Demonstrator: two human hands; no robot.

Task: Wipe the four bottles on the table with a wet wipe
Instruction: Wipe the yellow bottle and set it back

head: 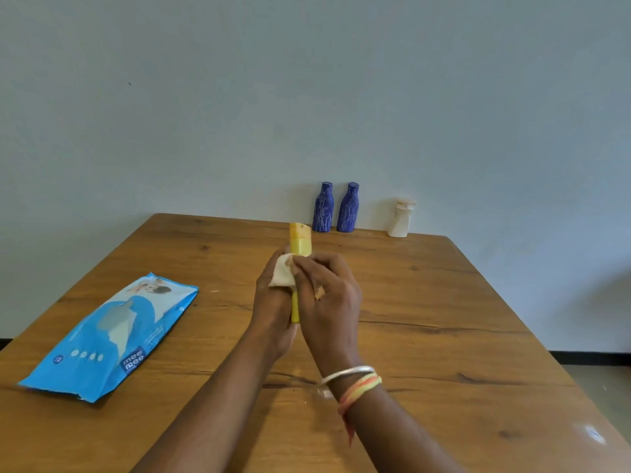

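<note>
The left hand [273, 302] is gripping the yellow bottle [300, 246] over the table [444, 302], long axis pointing away toward the wall [307, 97], while the right hand [329, 295] is pinching the wet wipe [281, 274] against it just below the cap [300, 230].

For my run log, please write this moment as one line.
phase: wiping; left hand: holds yellow bottle; right hand: presses wet wipe on it; far edge: two blue bottles, white bottle; wipes pack: on table, left
</note>
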